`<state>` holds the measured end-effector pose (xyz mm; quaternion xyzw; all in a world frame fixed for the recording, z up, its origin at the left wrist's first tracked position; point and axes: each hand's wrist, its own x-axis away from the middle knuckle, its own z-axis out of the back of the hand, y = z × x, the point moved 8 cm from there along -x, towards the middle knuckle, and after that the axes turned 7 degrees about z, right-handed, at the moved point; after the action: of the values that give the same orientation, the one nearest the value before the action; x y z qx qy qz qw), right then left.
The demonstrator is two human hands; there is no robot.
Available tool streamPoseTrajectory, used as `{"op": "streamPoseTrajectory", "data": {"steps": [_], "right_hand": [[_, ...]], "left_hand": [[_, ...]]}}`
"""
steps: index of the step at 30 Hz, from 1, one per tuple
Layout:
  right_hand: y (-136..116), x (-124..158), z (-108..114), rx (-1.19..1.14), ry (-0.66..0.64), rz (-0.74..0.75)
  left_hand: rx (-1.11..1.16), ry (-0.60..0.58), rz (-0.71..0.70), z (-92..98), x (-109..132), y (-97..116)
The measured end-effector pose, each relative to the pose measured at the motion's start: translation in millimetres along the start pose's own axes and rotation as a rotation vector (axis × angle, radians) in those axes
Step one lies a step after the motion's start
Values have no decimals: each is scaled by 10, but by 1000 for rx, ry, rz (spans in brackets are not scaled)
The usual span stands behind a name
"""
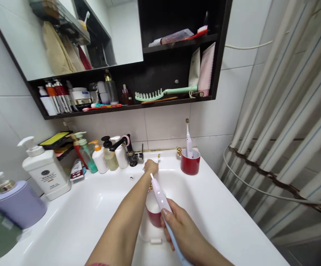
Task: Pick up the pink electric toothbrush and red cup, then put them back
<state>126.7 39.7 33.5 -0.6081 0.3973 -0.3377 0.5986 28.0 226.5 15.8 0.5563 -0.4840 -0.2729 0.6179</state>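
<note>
My right hand (181,225) is wrapped round an electric toothbrush handle (162,199), pink above and pale blue below. A bare thin shaft sticks up from its top, without a brush head. Farther back, my left hand (151,167) is at the basin's rear ledge with its fingers curled and mostly hidden. A small pale piece with a yellowish tip (158,156) shows beside it; whether the hand holds it is unclear. Below, a red cup (154,218) with a white inside stands in the white sink (94,218), partly covered by my left forearm and the handle.
Another red cup (190,166) on the right ledge holds an upright electric toothbrush (188,144). Left of the black faucet (131,151) stand several pump bottles (101,160). Above hangs a dark shelf (163,79) with a green hairbrush (152,96). White pipes (282,122) line the right.
</note>
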Motion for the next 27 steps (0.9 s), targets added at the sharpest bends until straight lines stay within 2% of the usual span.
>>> {"op": "streamPoseTrajectory", "data": {"steps": [3,5,11,16,18,21,25,27], "right_hand": [[30,-17,-9,-4,-13,-17],[24,-17,-16,-1,-26,-26],[-64,25,12,8,-5,-17],[1,14,-5,2,-16,-27],[40,5,-4,1,-7,-26],[91,15,-49,9,-16,-42],[155,67,-212,37,-74,-85],[183,92,-291,44,-100,-104]], "left_hand": [[-168,110,-27,21,-111,20],[-245,138,-56,67,-110,48],[-315,151,-131,380,-3,130],[-234,118,-40,563,97,88],[-166,56,18,593,220,61],[-44,-51,91,672,528,25],[301,-209,237,772,991,-81],[434,-242,284,812,1149,-132]]}}
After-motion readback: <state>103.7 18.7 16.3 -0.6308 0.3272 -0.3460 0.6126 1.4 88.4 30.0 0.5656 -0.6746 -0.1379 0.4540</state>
